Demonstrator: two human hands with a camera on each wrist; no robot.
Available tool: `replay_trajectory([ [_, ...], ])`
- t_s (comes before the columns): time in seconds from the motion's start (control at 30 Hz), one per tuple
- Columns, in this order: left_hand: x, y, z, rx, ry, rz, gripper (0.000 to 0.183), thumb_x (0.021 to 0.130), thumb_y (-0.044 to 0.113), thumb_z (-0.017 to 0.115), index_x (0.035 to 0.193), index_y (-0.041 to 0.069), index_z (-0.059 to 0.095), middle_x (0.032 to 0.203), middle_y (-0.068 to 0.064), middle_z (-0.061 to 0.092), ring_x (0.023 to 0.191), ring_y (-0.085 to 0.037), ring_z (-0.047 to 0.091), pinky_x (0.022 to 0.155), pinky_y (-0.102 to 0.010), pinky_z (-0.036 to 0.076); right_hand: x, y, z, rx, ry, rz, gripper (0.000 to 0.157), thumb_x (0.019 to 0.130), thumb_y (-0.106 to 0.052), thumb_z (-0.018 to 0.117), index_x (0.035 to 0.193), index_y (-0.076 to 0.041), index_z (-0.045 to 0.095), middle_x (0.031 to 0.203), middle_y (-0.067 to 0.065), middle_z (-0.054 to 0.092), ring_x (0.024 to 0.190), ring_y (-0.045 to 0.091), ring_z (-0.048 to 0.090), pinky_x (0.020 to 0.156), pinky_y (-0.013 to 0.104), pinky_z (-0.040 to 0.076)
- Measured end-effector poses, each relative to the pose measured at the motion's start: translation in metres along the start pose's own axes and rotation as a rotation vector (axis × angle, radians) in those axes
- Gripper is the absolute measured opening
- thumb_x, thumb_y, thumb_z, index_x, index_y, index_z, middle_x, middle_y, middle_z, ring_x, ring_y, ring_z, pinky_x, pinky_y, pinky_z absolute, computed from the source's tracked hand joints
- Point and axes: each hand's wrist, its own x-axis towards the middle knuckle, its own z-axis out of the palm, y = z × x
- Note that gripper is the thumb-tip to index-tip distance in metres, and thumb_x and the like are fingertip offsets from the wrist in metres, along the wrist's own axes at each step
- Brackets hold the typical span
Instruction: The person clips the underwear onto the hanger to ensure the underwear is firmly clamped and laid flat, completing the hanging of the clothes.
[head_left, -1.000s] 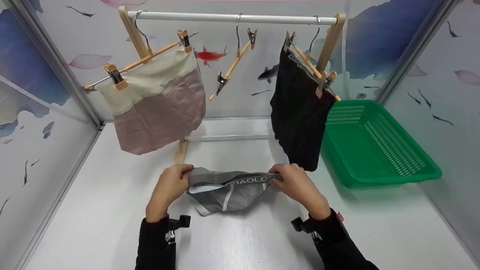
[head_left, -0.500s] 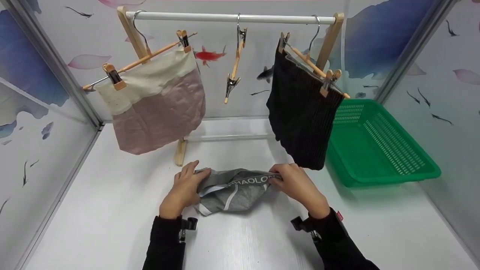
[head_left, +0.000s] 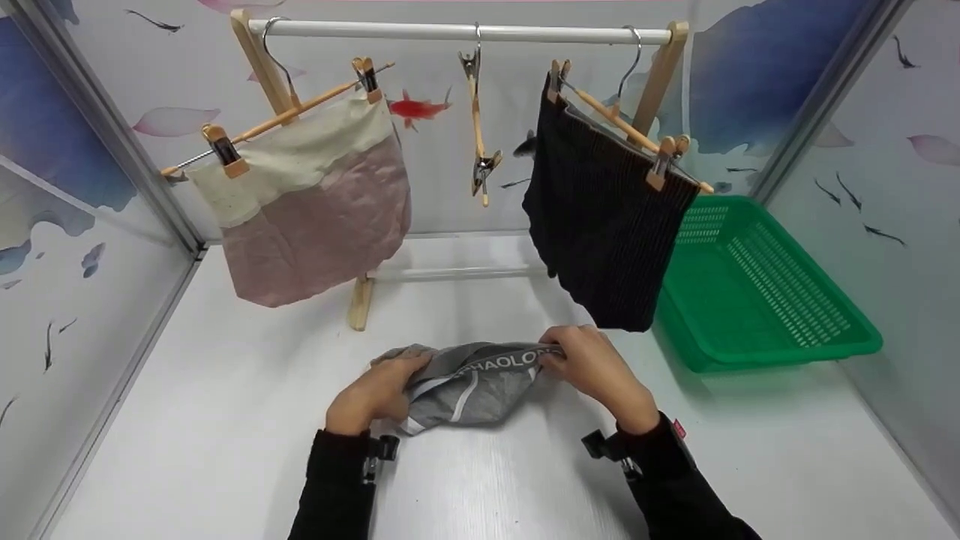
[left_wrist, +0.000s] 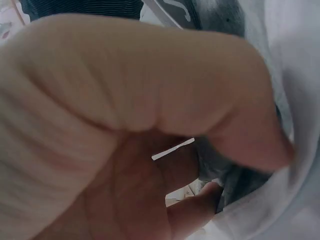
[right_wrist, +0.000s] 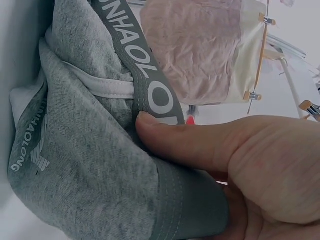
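Observation:
Grey boxer briefs (head_left: 480, 390) with white trim and a lettered waistband are held just above the white table. My right hand (head_left: 596, 371) pinches the waistband's right end; in the right wrist view the thumb (right_wrist: 185, 142) presses on the lettered band while the other fingers are behind the cloth. My left hand (head_left: 379, 390) grips the left end of the briefs. In the left wrist view its bent thumb (left_wrist: 240, 110) lies against the pale cloth, with grey fabric between it and the fingers. The fingertips are partly hidden in the folds.
Behind the hands stands a rack with a white rail (head_left: 450, 30). Pink and cream shorts (head_left: 315, 217) hang left, black ribbed shorts (head_left: 607, 217) right, and a bare clip hanger (head_left: 477, 127) between them. A green basket (head_left: 757, 300) stands at the right.
My left hand let go of the waistband's left end, shifted right and took hold of the briefs again. The middle hanger and the black shorts turned on their hooks. My right hand kept its hold.

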Motion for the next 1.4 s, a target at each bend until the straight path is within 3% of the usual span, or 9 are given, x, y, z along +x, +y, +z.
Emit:
replay_trajectory([
  [0.17,0.0,-0.002,0.0,-0.034,0.022,-0.01,0.075,0.074,-0.017,0.062,0.146,0.003,0.053,0.149,-0.015,0.052,0.139,-0.037,0.043,0.115,-0.049,0.033,0.001,0.0,-0.001,-0.001,-0.006,0.015,0.007,0.084,-0.003,0.077,0.087,-0.009,0.076,0.079,-0.005,0.069,0.066,0.011,0.056,0.063,0.034,0.048],
  [0.27,-0.001,-0.004,-0.001,-0.079,0.023,-0.015,0.074,0.076,-0.016,0.063,0.146,0.004,0.054,0.148,-0.016,0.052,0.138,-0.038,0.043,0.114,-0.051,0.034,0.001,0.0,-0.001,-0.005,-0.011,0.017,0.007,0.084,-0.003,0.077,0.087,-0.009,0.076,0.078,-0.005,0.068,0.065,0.011,0.055,0.062,0.034,0.048],
  [0.43,-0.002,-0.009,-0.004,-0.095,0.037,0.091,0.045,0.093,-0.001,0.065,0.137,-0.002,0.058,0.13,-0.019,0.062,0.122,-0.038,0.056,0.103,-0.054,0.043,0.002,0.001,-0.001,-0.017,-0.012,0.019,0.006,0.084,-0.005,0.078,0.087,-0.01,0.076,0.078,-0.005,0.068,0.065,0.012,0.055,0.063,0.035,0.047],
  [0.53,-0.001,-0.012,-0.005,-0.092,0.025,0.128,0.053,0.086,0.0,0.074,0.136,-0.001,0.056,0.127,-0.017,0.062,0.119,-0.037,0.056,0.101,-0.054,0.044,0.003,0.002,-0.001,-0.018,-0.013,0.023,0.005,0.085,-0.006,0.078,0.087,-0.01,0.076,0.079,-0.005,0.069,0.066,0.012,0.056,0.063,0.036,0.047],
  [0.6,-0.002,-0.013,-0.005,-0.096,0.011,0.123,0.069,0.077,-0.005,0.078,0.142,-0.001,0.054,0.137,-0.017,0.059,0.127,-0.04,0.052,0.105,-0.054,0.041,0.003,0.002,-0.001,-0.017,-0.008,0.03,0.005,0.085,-0.006,0.078,0.087,-0.01,0.076,0.079,-0.004,0.069,0.066,0.013,0.056,0.063,0.036,0.047],
  [0.77,-0.002,-0.012,-0.003,-0.127,0.032,0.112,0.081,0.068,-0.022,0.067,0.144,0.0,0.054,0.145,-0.017,0.055,0.135,-0.04,0.047,0.11,-0.051,0.038,0.002,0.003,-0.002,-0.04,0.049,0.036,0.005,0.086,-0.006,0.078,0.086,-0.009,0.075,0.079,-0.003,0.069,0.067,0.014,0.057,0.062,0.036,0.048],
  [0.97,0.0,-0.012,-0.001,-0.172,0.077,0.121,0.055,0.09,-0.01,0.066,0.143,0.003,0.057,0.141,-0.014,0.059,0.129,-0.034,0.054,0.106,-0.049,0.043,0.002,0.005,-0.005,-0.039,0.089,0.047,0.006,0.088,-0.007,0.078,0.085,-0.009,0.073,0.08,-0.001,0.07,0.07,0.016,0.061,0.063,0.038,0.05],
  [1.17,0.002,-0.015,-0.003,-0.143,0.15,0.162,0.039,0.1,0.003,0.061,0.138,-0.003,0.059,0.135,-0.02,0.062,0.125,-0.037,0.058,0.103,-0.052,0.046,0.002,0.007,-0.008,-0.044,0.103,0.048,0.006,0.089,-0.009,0.078,0.085,-0.01,0.073,0.079,-0.001,0.069,0.07,0.017,0.061,0.064,0.039,0.049],
  [1.4,0.005,-0.015,-0.006,-0.158,0.243,0.173,0.023,0.105,0.014,0.057,0.122,0.003,0.066,0.103,-0.007,0.071,0.092,-0.02,0.066,0.084,-0.043,0.053,0.001,0.011,-0.012,-0.039,0.118,0.041,0.004,0.089,-0.008,0.077,0.087,-0.008,0.073,0.082,0.002,0.071,0.075,0.02,0.065,0.069,0.042,0.052],
])
